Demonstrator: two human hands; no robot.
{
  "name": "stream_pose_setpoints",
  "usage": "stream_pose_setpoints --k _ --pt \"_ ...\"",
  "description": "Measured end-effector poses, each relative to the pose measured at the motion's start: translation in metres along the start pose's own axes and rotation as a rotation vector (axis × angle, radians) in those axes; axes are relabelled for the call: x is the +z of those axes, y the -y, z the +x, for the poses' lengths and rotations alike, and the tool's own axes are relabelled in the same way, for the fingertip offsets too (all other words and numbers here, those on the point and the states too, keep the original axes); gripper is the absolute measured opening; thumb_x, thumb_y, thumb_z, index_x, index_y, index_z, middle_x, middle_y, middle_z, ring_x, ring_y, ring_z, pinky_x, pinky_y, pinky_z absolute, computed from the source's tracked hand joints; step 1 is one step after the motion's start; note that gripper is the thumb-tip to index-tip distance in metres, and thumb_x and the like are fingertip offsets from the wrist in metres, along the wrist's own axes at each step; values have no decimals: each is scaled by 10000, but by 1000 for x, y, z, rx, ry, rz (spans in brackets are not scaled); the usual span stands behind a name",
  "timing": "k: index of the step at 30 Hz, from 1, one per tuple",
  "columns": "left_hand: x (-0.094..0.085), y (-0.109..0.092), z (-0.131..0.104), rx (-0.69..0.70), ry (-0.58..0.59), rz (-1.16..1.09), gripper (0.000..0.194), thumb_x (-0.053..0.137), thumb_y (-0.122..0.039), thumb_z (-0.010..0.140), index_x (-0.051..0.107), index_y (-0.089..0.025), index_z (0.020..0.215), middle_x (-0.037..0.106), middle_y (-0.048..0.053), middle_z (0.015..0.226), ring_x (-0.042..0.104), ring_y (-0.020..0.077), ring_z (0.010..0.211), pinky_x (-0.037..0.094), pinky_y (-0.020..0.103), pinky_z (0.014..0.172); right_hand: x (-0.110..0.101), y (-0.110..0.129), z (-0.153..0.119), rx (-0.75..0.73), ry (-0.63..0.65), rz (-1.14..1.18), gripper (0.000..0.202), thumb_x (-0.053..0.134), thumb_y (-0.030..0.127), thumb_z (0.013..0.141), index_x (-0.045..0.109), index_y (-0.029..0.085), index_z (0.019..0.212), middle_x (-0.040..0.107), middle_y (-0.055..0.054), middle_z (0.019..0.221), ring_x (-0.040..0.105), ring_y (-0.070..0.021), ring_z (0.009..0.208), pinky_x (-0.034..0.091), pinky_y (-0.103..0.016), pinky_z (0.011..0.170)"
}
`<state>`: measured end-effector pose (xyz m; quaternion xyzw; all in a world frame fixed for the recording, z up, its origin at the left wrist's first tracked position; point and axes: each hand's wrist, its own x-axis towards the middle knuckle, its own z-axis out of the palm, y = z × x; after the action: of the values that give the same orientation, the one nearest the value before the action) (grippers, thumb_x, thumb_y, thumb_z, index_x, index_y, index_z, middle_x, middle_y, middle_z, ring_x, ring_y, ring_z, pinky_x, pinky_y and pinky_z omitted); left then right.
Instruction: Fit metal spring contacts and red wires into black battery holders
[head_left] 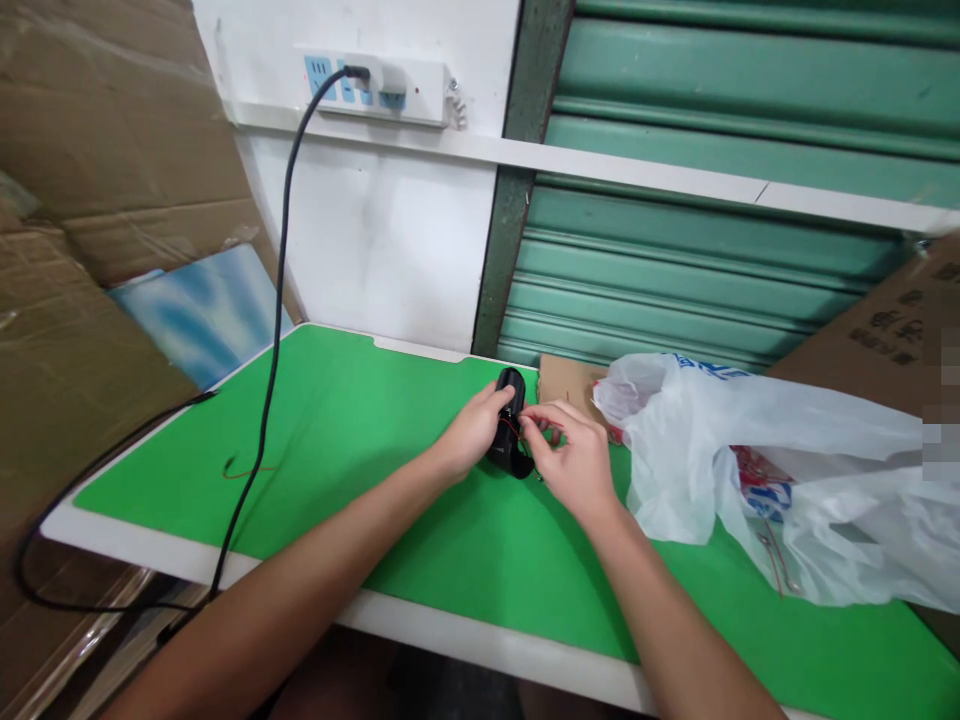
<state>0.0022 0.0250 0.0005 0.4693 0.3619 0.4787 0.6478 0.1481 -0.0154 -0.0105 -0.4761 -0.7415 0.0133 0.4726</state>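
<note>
Near the far edge of the green table top, my left hand grips a black plastic casing with a hollow, rounded lower end. Its thumb presses on the casing's upper part. Thin red wire runs across the casing's middle. My right hand is at the casing's right side, thumb and forefinger pinched together on the thin wire. Small parts inside the casing are too small to make out.
A white plastic bag with red wires inside lies right, beside a cardboard piece. A black cable hangs from a power strip across the table's left. A loose red wire lies there. Cardboard stands left; a green shutter is behind.
</note>
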Motion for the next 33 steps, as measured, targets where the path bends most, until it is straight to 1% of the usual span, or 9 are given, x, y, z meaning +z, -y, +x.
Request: stream_pose_setpoints --k 5,11,14,17,20,23,25,28,33 --pt "0 -1 -2 7 -12 -28 226 589 -364 867 636 -154 934 621 12 848 538 165 814 400 266 771 -1 2 1 26 9 48 177 574 231 946 733 158 916 698 -47 904 633 -102 774 467 -189 669" --pt "0 -7 -2 -9 21 -79 325 665 -433 819 668 -154 986 642 16 843 573 172 829 438 264 787 -2 5 1 121 -25 137 230 581 308 955 737 146 906 696 -62 915 637 -103 764 498 -187 659" --pt "-2 -7 0 -29 13 -75 308 660 -432 823 643 -156 958 624 11 790 570 163 755 447 265 727 -6 7 2 106 -54 103 215 585 304 956 731 152 910 688 -55 904 625 -95 752 502 -187 674" --pt "-4 -4 4 -54 -18 -25 235 596 -388 863 604 -164 936 612 12 768 553 158 679 440 273 660 -10 6 3 72 -110 41 189 592 286 955 725 157 919 677 -47 879 607 -93 743 484 -188 664" --pt "-6 0 8 -51 -11 48 208 525 -363 899 586 -169 940 600 12 766 535 166 661 432 288 654 -10 4 3 32 -20 17 179 595 273 952 728 160 911 679 -44 876 610 -97 752 482 -195 674" --pt "-6 3 11 26 -18 142 203 518 -339 897 607 -156 904 599 15 790 520 169 725 410 288 716 -8 0 3 16 49 8 170 598 260 946 736 166 910 683 -40 881 619 -99 767 479 -196 680" --pt "-6 5 12 51 -25 184 218 526 -343 893 625 -149 896 609 21 822 513 174 768 395 289 753 -7 -1 2 20 50 3 168 603 260 943 741 168 917 685 -40 882 623 -101 769 477 -197 674" --pt "-6 6 12 48 -19 176 238 540 -369 889 638 -152 907 617 26 844 510 180 784 386 295 776 -7 -1 2 16 50 -1 163 605 256 943 744 172 923 689 -37 885 624 -99 763 475 -198 669" --pt "-7 6 12 36 -16 138 239 540 -369 896 638 -154 931 611 27 849 512 177 785 389 285 738 -8 4 3 -7 17 14 144 614 239 943 739 175 910 687 -21 870 615 -85 745 473 -186 669"
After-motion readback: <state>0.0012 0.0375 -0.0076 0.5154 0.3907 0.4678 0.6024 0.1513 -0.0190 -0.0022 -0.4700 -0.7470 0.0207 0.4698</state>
